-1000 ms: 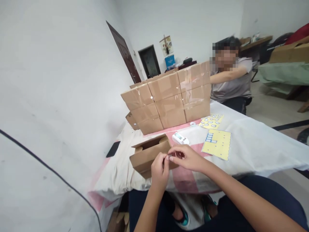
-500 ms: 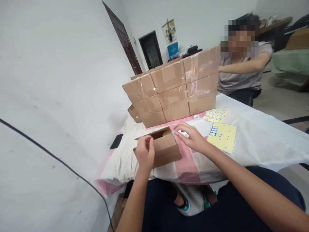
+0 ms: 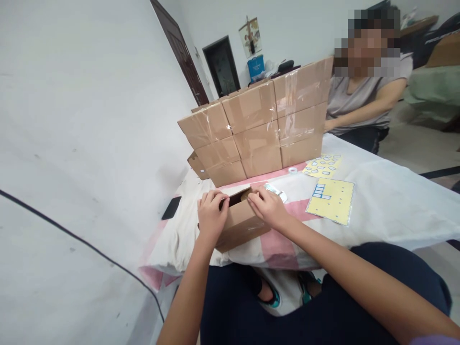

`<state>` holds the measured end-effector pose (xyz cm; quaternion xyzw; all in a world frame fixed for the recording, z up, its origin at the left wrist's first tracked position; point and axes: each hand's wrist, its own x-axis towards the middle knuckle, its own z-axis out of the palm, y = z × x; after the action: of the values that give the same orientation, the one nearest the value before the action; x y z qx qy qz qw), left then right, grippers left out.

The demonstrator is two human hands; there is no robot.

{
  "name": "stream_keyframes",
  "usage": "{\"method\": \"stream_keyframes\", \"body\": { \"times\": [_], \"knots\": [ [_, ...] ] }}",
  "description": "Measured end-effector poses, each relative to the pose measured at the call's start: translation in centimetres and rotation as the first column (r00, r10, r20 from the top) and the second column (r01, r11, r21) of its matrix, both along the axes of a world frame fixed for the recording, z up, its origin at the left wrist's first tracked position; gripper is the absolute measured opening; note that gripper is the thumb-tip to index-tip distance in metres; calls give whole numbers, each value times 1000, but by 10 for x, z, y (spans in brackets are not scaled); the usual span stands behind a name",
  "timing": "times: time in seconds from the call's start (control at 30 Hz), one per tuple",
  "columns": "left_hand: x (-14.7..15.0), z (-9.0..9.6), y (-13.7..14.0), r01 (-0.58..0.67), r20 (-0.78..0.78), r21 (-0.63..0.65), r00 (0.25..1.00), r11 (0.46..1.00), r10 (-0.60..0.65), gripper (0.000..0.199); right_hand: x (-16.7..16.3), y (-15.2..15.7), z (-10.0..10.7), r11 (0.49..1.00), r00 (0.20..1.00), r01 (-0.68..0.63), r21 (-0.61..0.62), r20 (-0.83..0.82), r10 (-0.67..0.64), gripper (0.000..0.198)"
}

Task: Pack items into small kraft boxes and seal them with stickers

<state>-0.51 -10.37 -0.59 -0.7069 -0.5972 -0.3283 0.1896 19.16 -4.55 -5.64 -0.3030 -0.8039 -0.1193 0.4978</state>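
A small open cardboard box [image 3: 241, 229] stands near the front edge of the table, its dark inside showing at the top. My left hand [image 3: 212, 213] is closed on the box's upper left edge, thumb at the opening. At the upper right corner of the box, my right hand [image 3: 268, 206] pinches the rim, with the fingertips partly at the opening. A pale patterned packet [image 3: 276, 190] lies on the cloth just beyond the right hand. Whether anything small is between the right fingertips is hidden.
A wall of taped cardboard boxes [image 3: 257, 129] stands behind. To the right lie two yellow sheets [image 3: 334, 211] with drawn shapes and a roll of tape [image 3: 293, 170]. A black phone-like slab [image 3: 171, 208] lies left. Another person [image 3: 373, 100] sits beyond the table's right side.
My right hand has moved left from beside the box onto its rim. My left hand has spread further over the left edge. The other person's arm has lowered.
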Motion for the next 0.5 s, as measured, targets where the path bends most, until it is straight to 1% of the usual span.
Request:
{"method": "stream_keyframes", "body": {
  "times": [0.07, 0.1, 0.23, 0.3, 0.5],
  "knots": [
    [1, -4, -3, 7, 0, -10, 1000, 1000, -7, 7, 0, 0, -2, 999, 1000, -1, -39, -11, 1, 30],
    [2, -6, -3, 11, 0, -15, 1000, 1000, -11, 6, -1, 1, -3, 999, 1000, -18, -39, -12, 18, 29],
    [2, -12, -1, 6, -11, -10, 1000, 1000, -6, 5, -1, 4, -7, 989, 990, -141, 31, 22, 141, 24],
    [1, -13, 0, -6, -32, 13, 999, 1000, 6, 7, -1, 5, -11, 984, 985, -173, 45, 35, 171, 23],
    [4, -14, -4, -15, -111, 85, 994, 996, 25, 17, 1, 4, -15, 993, 990, -119, 20, 72, 117, 22]
  ]
}}
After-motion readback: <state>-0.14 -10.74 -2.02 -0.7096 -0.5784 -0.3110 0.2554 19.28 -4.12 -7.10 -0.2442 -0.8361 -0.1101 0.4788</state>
